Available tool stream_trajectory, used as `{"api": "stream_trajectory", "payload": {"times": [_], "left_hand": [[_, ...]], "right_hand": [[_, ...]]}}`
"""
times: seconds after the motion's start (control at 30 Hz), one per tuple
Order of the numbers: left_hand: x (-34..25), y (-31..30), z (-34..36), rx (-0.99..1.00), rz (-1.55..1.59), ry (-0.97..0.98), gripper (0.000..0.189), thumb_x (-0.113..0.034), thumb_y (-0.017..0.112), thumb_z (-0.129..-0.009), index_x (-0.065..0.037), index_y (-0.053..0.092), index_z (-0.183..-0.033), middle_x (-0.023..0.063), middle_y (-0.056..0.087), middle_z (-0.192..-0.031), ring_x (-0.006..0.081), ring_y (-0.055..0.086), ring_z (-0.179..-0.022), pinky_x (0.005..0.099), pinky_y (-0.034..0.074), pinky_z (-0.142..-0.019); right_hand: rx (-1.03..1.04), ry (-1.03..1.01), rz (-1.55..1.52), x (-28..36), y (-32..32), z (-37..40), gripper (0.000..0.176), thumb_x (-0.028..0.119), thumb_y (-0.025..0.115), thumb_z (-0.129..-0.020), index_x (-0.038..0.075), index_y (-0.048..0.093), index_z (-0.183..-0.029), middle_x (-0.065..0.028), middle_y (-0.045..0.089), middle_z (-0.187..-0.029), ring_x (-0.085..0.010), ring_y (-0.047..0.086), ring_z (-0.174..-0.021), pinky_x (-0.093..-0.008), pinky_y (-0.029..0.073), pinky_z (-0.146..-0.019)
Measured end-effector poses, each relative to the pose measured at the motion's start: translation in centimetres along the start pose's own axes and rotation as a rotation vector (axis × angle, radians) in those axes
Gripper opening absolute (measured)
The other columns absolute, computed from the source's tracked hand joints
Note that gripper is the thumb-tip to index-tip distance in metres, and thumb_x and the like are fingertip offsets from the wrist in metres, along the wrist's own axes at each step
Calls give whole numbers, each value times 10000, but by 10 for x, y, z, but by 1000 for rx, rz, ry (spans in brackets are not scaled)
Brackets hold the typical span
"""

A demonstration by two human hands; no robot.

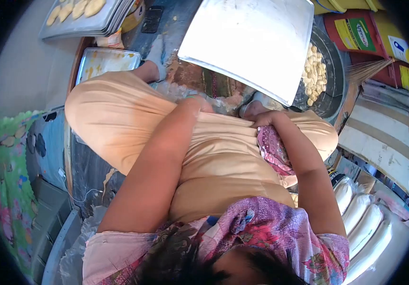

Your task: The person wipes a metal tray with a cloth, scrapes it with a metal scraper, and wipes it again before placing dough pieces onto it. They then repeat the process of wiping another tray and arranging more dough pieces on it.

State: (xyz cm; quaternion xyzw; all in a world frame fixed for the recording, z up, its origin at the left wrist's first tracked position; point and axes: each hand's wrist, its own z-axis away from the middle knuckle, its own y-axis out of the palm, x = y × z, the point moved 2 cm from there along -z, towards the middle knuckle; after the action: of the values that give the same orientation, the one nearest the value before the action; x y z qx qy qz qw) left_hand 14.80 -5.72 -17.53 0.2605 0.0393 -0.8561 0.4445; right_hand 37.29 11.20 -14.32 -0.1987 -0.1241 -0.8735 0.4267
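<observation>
Front: flat tray (252,42) overlapping a pan (333,57) of dough pieces (313,73).
Far left: stacked trays (95,29), small tray (107,59) nearer.
Right: boxes (370,33) behind, dough loaves (366,223) nearer.
Lap: left hand (196,102), right hand (262,118), side by side.

Loose tan trousers (119,114) and grey socks (157,53) are worn. A short-sleeved top (271,228) is printed with pink-purple flowers; left hand (194,103) and right hand (264,118) are left bare.

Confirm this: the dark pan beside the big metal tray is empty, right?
Not empty. The head view shows the dark pan beside the big metal tray holding a heap of pale dough pieces.
</observation>
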Motion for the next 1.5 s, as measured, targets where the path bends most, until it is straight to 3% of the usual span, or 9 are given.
{"api": "stream_trajectory", "payload": {"times": [0.07,0.33,0.47,0.67,0.73,0.87,1.0,1.2,1.5], "left_hand": [[9,1,-31,229,128,-83,510,-433,681,-782,-129,656,-1191,106,588,-1292,285,568,-1155,402,434,-986],[-23,3,-1,-154,-239,-139,545,-462,658,-793,-141,625,-1232,98,552,-1334,281,532,-1196,393,402,-1017],[-52,2,2,-316,-355,-113,563,-477,647,-798,-147,609,-1253,94,533,-1355,279,514,-1216,388,387,-1033],[-93,8,0,-473,-457,-80,590,-499,631,-807,-156,585,-1284,88,506,-1386,276,487,-1246,381,363,-1056],[-100,11,2,-502,-473,-71,599,-507,625,-810,-159,577,-1294,86,497,-1397,275,478,-1256,379,355,-1064],[-109,15,20,-533,-499,-82,619,-523,615,-813,-162,559,-1314,84,478,-1416,273,459,-1275,375,339,-1078],[-121,21,28,-499,-505,-127,649,-541,607,-810,-159,537,-1330,86,458,-1429,272,438,-1290,373,325,-1087],[-138,27,37,-457,-515,-184,693,-569,594,-805,-155,503,-1353,89,427,-1447,271,406,-1311,370,303,-1100],[-159,26,40,-410,-489,-216,761,-611,575,-797,-149,452,-1389,93,381,-1476,269,357,-1344,365,270,-1120]], "right_hand": [[4,-50,4,-12,4,-12,835,560,546,-856,66,281,-1475,-232,366,-1462,-323,341,-1362,-377,252,-1120],[-267,211,279,53,-41,75,762,638,498,-860,71,471,-1368,-219,461,-1388,-346,428,-1287,-448,323,-1070],[-353,257,86,-12,-66,70,765,654,519,-844,66,495,-1335,-195,481,-1368,-317,455,-1261,-451,352,-1049],[-580,-129,-1330,-101,-56,26,773,678,551,-821,60,533,-1285,-158,512,-1339,-274,497,-1222,-457,396,-1017],[-928,-551,-1932,-93,-57,-1,819,659,611,-797,100,443,-1372,-167,449,-1393,-314,466,-1244,-460,384,-1031],[-1174,-880,-2523,-92,-77,-4,884,617,605,-824,153,222,-1472,-219,252,-1492,-343,349,-1327,-567,376,-993],[-1252,-1305,-2948,-139,-92,24,608,496,581,-895,54,417,-1280,-165,500,-1207,-306,503,-1096,-478,497,-887],[-1681,-1492,-2625,-169,-78,110,473,404,549,-946,10,464,-1193,-172,522,-1171,-310,561,-1043,-495,507,-902],[-1725,-1545,-2538,-178,-62,114,533,444,526,-952,59,407,-1301,-181,457,-1280,-343,499,-1147,-527,494,-925]]}}
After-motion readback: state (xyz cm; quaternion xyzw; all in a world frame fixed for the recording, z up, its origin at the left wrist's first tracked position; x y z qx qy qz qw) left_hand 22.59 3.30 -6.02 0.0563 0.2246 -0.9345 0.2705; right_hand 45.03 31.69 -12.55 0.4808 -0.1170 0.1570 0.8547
